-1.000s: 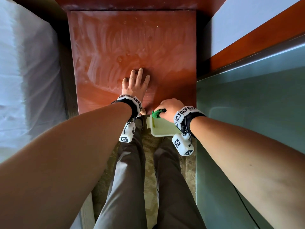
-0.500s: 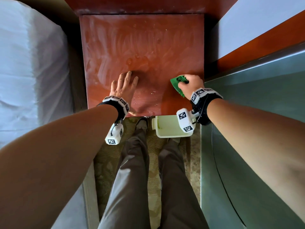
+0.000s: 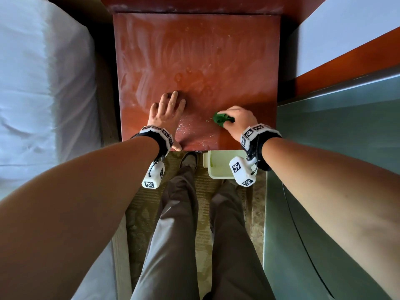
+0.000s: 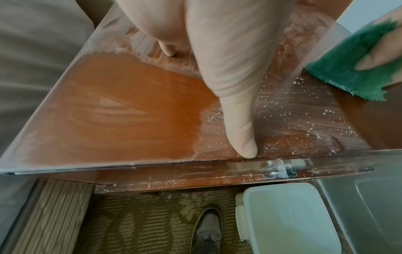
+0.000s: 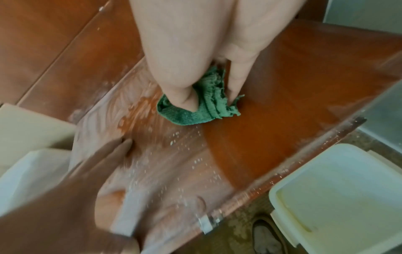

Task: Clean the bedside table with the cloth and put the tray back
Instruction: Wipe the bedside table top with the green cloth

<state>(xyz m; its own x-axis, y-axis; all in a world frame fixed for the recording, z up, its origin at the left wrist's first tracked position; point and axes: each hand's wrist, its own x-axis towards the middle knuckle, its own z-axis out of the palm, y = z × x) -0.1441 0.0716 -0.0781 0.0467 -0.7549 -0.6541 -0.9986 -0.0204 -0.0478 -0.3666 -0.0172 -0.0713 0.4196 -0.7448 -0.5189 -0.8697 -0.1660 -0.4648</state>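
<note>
Crumbs [image 4: 282, 113] dot the bedside table [image 3: 194, 50] beside the cloth [image 3: 220, 119].

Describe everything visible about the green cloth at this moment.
The green cloth is a small, bunched piece of knitted-looking fabric with a frayed edge. It lies pressed on the glossy reddish top of the bedside table, near its front right part. The right hand grips it, fingers curled over the folds. White crumbs and dusty smears lie just beside it; the left hand does not touch it.
</note>
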